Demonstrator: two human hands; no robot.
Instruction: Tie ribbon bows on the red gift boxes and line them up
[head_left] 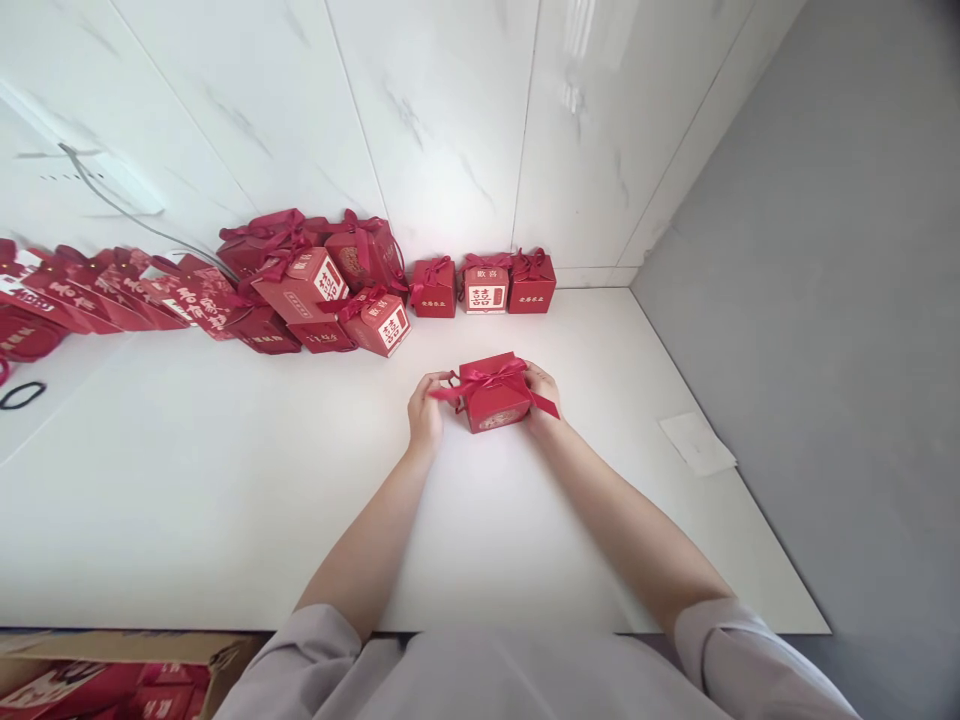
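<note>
A red gift box [498, 412] with a pinkish-red satin ribbon [491, 378] tied in a bow on top is on the white table in front of me. My left hand [427, 412] is at its left side, fingers bent and closed by the ribbon's loop and loose end. Around the right side of the box curls my right hand [543, 396], its fingers partly hidden behind the box. One ribbon tail hangs over the front right corner, close to my right wrist. A round pattern shows on the front face.
Three similar boxes [486, 290] line the wall behind. Left of them is a stacked pile of red boxes [300, 285], then a row of red bags [97, 290]. A black loop [22, 396] and white paper [697, 443] lie on the table [225, 500]. A carton [217, 665] stands lower left.
</note>
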